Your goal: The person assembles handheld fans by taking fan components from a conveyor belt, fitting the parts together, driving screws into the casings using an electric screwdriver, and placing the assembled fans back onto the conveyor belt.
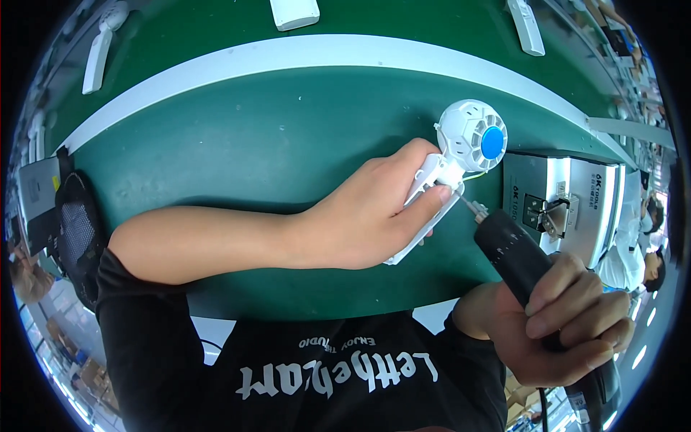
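Observation:
My left hand (374, 216) grips the white handle of a small handheld fan (468, 140) with a round white cage head and a blue centre cap, held over the green belt. My right hand (568, 324) is wrapped around a black electric screwdriver (522, 259). Its metal bit touches the fan just below the head, where the handle joins. A thin yellow-green wire shows at that joint.
A silver and black box-shaped machine (568, 201) stands at the right of the fan. The green conveyor belt (252, 137) has a white rail behind it, and white fan parts (295, 13) lie on the far lane. A black mesh item (75, 230) sits at the left.

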Tool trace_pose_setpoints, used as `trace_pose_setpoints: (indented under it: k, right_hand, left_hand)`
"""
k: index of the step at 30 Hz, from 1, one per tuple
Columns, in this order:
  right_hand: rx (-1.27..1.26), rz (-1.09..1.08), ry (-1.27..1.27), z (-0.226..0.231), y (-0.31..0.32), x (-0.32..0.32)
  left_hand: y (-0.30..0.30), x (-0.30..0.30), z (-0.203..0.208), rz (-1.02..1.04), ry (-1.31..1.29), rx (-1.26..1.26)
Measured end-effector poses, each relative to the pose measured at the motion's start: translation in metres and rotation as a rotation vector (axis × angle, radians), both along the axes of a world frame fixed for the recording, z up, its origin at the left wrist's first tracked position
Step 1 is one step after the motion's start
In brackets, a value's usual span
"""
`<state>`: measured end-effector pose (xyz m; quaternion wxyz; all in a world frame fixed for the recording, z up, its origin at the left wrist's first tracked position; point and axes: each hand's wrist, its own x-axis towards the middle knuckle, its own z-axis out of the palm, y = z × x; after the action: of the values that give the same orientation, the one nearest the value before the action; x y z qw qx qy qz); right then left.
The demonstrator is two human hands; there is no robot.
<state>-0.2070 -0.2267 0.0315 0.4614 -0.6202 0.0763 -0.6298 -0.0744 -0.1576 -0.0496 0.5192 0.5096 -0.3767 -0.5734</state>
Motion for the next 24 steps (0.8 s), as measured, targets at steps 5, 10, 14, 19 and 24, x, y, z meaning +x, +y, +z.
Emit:
trace_pose_setpoints:
  k: [5, 10, 14, 19, 24]
  right_hand:
    - [-0.026, 0.18, -0.146, 0.009, -0.007, -0.019]
    - [-0.15, -0.108, -0.46, 0.037, -0.063, -0.063]
    - [-0.476, -0.931, -0.01, 0.037, -0.104, -0.087]
    - [-0.499, -1.16, -0.09, 0.05, -0.059, -0.126]
    - [-0.094, -0.127, -0.108, 0.061, -0.057, -0.103]
  left_hand:
    - [0.004, -0.002, 0.004, -0.004, -0.001, 0.014]
    - [0.003, -0.003, 0.0, -0.002, 0.124, -0.017]
    - [0.011, -0.001, 0.002, -0.051, 0.034, -0.001]
    - [-0.004, -0.005, 0.003, -0.05, 0.019, 0.022]
    - [-0.008, -0.012, 0.008, -0.07, -0.025, 0.023]
